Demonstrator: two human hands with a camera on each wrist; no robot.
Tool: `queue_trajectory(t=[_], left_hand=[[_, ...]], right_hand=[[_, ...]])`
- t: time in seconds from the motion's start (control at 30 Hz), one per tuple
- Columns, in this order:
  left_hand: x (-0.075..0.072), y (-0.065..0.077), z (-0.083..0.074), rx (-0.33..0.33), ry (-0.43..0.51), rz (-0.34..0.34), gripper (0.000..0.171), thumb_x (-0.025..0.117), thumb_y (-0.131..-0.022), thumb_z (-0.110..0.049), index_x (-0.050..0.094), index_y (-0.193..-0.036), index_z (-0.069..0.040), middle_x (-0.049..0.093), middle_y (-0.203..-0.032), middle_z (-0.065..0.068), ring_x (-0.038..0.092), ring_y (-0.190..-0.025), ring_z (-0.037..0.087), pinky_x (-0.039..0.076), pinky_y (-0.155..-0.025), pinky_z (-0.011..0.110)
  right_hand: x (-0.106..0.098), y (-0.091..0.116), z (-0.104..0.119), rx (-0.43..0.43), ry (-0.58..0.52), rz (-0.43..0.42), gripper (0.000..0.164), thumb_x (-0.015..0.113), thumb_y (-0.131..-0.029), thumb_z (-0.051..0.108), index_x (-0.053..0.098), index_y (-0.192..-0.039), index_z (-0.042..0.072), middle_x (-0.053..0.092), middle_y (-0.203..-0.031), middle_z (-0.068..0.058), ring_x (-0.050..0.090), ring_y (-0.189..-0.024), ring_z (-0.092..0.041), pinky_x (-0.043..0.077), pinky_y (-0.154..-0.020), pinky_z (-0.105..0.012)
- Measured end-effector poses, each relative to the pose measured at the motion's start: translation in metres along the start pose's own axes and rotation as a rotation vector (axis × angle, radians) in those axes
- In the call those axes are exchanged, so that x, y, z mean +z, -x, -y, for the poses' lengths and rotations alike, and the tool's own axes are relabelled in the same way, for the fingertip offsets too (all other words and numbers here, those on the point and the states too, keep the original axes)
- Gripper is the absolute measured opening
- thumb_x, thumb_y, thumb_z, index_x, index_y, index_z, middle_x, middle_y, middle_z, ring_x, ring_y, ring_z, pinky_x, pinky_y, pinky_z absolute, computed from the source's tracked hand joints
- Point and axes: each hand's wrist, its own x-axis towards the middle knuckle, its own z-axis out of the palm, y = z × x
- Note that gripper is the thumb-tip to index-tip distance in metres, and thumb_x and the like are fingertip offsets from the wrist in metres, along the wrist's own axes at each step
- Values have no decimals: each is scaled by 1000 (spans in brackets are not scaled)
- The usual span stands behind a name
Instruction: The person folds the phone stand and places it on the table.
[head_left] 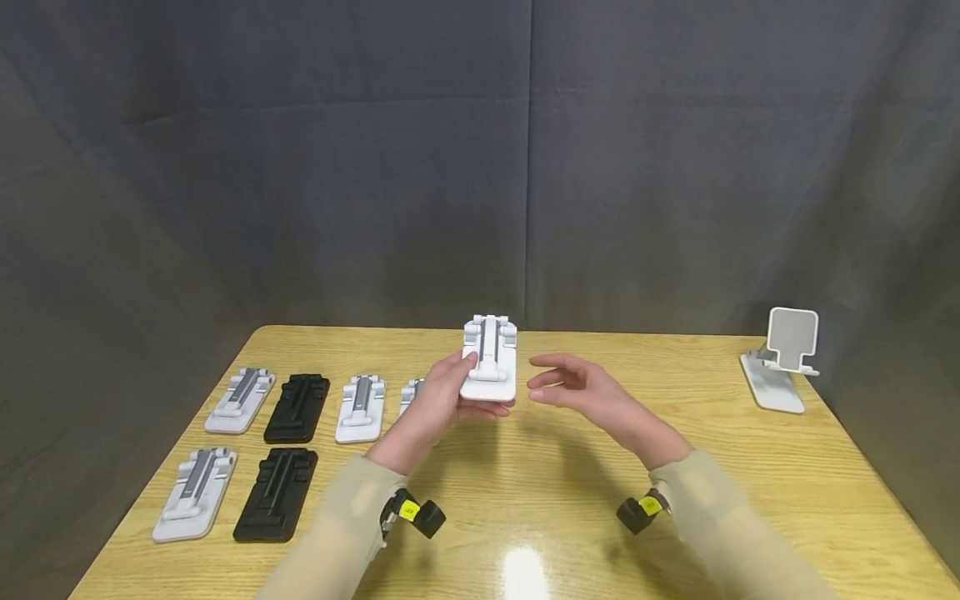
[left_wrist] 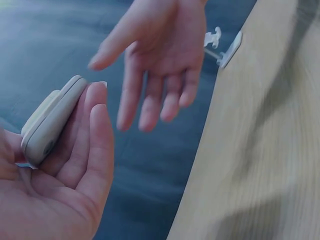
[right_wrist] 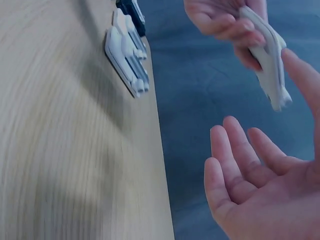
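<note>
A white folding phone stand (head_left: 490, 367), folded flat, is held above the middle of the table by my left hand (head_left: 441, 393). The thumb lies over its face and the fingers support it from behind. In the left wrist view the same stand (left_wrist: 55, 117) appears edge-on between thumb and fingers. My right hand (head_left: 583, 388) is just to the right of the stand, holding nothing, its fingers spread and slightly bent. The right wrist view shows that palm (right_wrist: 280, 195) facing the held stand (right_wrist: 270, 65), with a gap between them.
Folded phone stands lie in two rows on the left of the wooden table (head_left: 600, 517), several white (head_left: 360, 410) and two black (head_left: 297, 408); my left hand partly covers one white stand (head_left: 409, 392). An unfolded white stand (head_left: 776, 387) stands at the far right. A dark curtain (head_left: 375, 183) hangs behind.
</note>
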Motion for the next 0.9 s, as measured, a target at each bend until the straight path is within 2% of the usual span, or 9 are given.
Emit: queue_trajectory(t=[0.3, 0.43, 0.67, 0.77, 0.9], left_hand=[[-32, 16, -7, -6, 40, -51, 45, 27, -114, -24, 46, -133, 13, 71, -100, 28, 74, -82, 24, 61, -81, 41], [-46, 23, -8, -28, 15, -87, 47, 29, -114, -25, 43, -137, 13, 71, -103, 27, 74, -84, 23, 61, -81, 39], [-68, 36, -8, -48, -25, -125, 49, 28, -114, -27, 40, -142, 11, 70, -108, 28, 74, -90, 26, 60, -83, 39], [-76, 43, -7, -58, -35, -143, 49, 28, -114, -26, 37, -144, 12, 69, -112, 26, 73, -92, 25, 60, -84, 37], [-87, 52, -5, -67, -59, -172, 50, 30, -114, -26, 37, -145, 13, 66, -118, 24, 72, -94, 23, 58, -88, 36]], right_hand=[[-34, 10, -3, 5, -17, -100, 63, 74, -96, 36, 49, -147, 10, 59, -137, -15, 56, -124, -26, 35, -113, -48], [-47, 15, -5, -3, -26, -139, 64, 72, -97, 35, 46, -149, 7, 57, -140, -16, 54, -126, -27, 35, -114, -47], [-70, 21, -7, 3, -6, -222, 68, 69, -99, 39, 43, -150, 4, 53, -143, -19, 56, -123, -17, 36, -113, -48], [-81, 24, -8, 11, -2, -263, 69, 69, -99, 40, 42, -150, 3, 55, -141, -14, 57, -119, -11, 36, -113, -48], [-97, 29, -11, 35, 5, -306, 72, 68, -99, 42, 40, -152, 3, 58, -132, -2, 57, -116, -8, 36, -113, -48]])
